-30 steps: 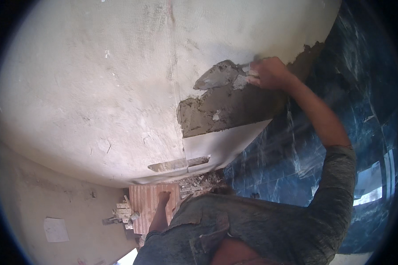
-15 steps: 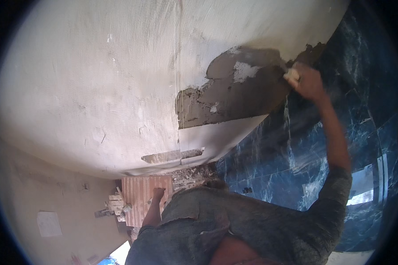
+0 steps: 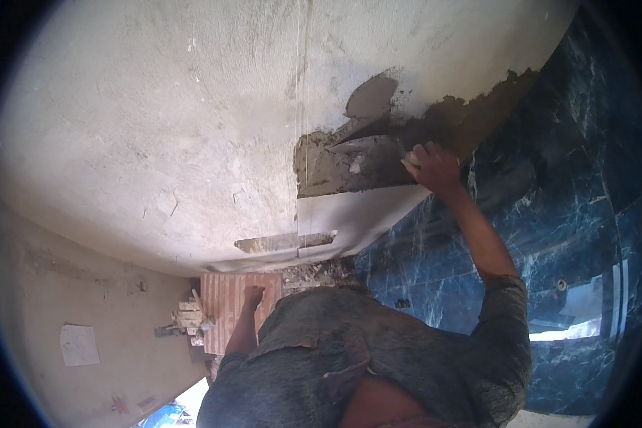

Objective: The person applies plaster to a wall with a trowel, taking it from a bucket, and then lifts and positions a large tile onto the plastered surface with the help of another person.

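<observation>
Right hand (image 3: 435, 169): fingers closed around the handle of a trowel (image 3: 384, 151), knuckles toward the top of the wall. Trowel sits over the wet mortar patch (image 3: 449, 123) near the right edge of the pale plastered wall (image 3: 157, 121). Blade points left, tip toward the patch's left end; can't tell if it's pressed flat or slightly tilted. Patch is dark grey-brown, ragged along its upper border, straight along its lower one, with a rounded smear bulging up near its middle. Small light spot shows just below the blade.

Left hand (image 3: 255, 294): low, well apart from the right, in front of a reddish ribbed block (image 3: 223, 314), near the block's upper right corner. Fingers look folded in, fist-like; too small to tell if anything is inside. Contact with the block can't be told either.

Around: two thin lines (image 3: 307, 93) run down the wall past the patch's left end. Long slot (image 3: 285, 242) near the wall's lower edge. Dark blue marbled tiles (image 3: 435, 250) adjoin the right edge. Paper sheet (image 3: 80, 345) on the side wall (image 3: 32, 285), lower left.
</observation>
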The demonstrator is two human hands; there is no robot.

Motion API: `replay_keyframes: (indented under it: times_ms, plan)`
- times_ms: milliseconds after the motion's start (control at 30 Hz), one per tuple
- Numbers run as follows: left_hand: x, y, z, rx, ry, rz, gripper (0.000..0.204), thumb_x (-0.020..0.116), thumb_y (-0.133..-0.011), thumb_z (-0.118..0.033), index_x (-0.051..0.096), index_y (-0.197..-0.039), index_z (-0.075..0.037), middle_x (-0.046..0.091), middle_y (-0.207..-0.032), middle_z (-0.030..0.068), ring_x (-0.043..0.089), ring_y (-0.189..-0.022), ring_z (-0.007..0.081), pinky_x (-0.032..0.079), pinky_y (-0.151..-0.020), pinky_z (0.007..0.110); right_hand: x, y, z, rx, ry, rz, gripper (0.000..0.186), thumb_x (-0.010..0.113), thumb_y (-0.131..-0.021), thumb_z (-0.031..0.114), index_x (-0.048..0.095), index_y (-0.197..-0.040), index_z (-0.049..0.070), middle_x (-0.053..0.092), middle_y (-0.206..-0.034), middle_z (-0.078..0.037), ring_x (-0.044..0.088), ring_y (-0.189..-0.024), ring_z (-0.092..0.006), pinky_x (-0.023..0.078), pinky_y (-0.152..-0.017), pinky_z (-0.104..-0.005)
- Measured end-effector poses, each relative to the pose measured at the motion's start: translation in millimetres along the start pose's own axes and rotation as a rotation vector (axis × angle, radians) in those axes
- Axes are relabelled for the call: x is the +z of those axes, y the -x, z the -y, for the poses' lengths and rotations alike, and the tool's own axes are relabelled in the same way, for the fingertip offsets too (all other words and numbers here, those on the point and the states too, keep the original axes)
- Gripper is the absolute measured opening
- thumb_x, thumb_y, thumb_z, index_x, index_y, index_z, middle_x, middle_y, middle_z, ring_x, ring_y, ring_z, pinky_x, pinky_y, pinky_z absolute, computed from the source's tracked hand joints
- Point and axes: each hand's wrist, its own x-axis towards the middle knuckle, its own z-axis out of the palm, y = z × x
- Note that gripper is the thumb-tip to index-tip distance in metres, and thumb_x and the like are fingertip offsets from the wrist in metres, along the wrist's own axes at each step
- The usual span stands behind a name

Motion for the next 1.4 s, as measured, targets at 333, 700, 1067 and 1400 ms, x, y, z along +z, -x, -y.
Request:
replay_keyframes:
  times_ms: [333, 700, 1067, 1400]
  plan:
    - [1, -30, 48, 0.091, -0.15, 0.031, 0.021, 0.067, -0.081, -0.022, 0.067, -0.077, -0.001, 0.058, -0.064, 0.0091, 0.053, -0.051, 0.0175, 0.045, -0.049, 0.036, -26, -43, -3, 0.014, 0.053, 0.016, 0.038, 0.072, -0.075, 0.047, 0.06, -0.085, 0.013, 0.059, -0.075, -0.009, 0.063, -0.061, -0.0287, 0.051, -0.053, -0.0403]
    - [13, -53, 1, -0.057, -0.087, 0.061, 0.036, 0.069, -0.077, -0.024, 0.07, -0.099, 0.004, 0.069, -0.099, 0.0226, 0.066, -0.096, 0.0294, 0.049, -0.083, 0.041, -53, -74, -30, 0.04, 0.009, 0.136, 0.039, 0.068, -0.078, 0.049, 0.064, -0.086, 0.011, 0.065, -0.076, -0.01, 0.066, -0.067, -0.0305, 0.053, -0.061, -0.0422]
    - [-16, 1, 38, -0.139, 0.133, -0.016, 0.026, 0.068, -0.079, -0.024, 0.068, -0.077, 0.003, 0.063, -0.066, 0.0119, 0.06, -0.058, 0.0196, 0.047, -0.053, 0.039, -72, -62, -41, 0.189, -0.018, 0.267, 0.044, 0.069, -0.077, 0.049, 0.066, -0.092, 0.008, 0.067, -0.081, -0.012, 0.067, -0.074, -0.0317, 0.053, -0.065, -0.0425]
    - [-31, -42, 8, -0.283, 0.057, 0.005, 0.024, 0.068, -0.08, -0.023, 0.068, -0.079, 0.001, 0.06, -0.062, 0.0086, 0.055, -0.049, 0.0181, 0.043, -0.043, 0.037, -83, -100, -74, 0.125, -0.004, 0.231, 0.048, 0.063, -0.079, 0.055, 0.067, -0.098, 0.011, 0.068, -0.084, -0.014, 0.066, -0.082, -0.0345, 0.051, -0.072, -0.0462]
